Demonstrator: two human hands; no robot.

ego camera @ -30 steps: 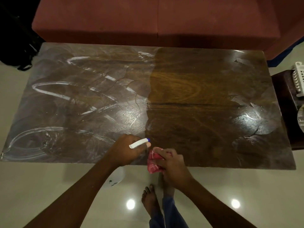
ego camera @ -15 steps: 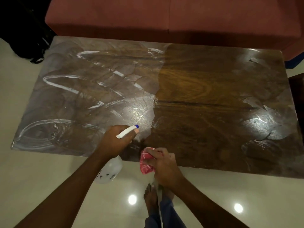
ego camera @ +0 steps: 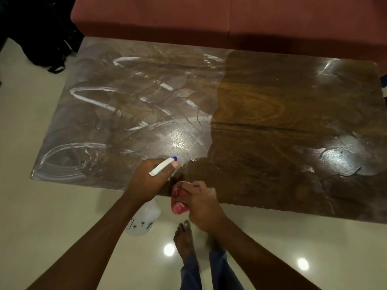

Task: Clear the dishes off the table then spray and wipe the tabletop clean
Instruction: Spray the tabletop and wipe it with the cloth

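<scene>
The left hand (ego camera: 146, 181) is holding the spray bottle (ego camera: 144, 218) at the lower centre of the frame, its grip clamped round the neck with a fingertip showing beside the blue-tipped nozzle. The bottle's body is hanging below the near edge of the counter (ego camera: 272, 143), and the white head's long axis is pointing toward the upper right. Just right of it, the right hand (ego camera: 203, 206) is bunching the red cloth (ego camera: 179, 203) in a closed grip, touching that same edge. The hazy, white-streaked stretch is lying left and upward from the cloth, with the darker stretch to the right. The bottle hand is sitting nearer the streaks, so the cloth hand is likely needing to sweep leftward past it.
</scene>
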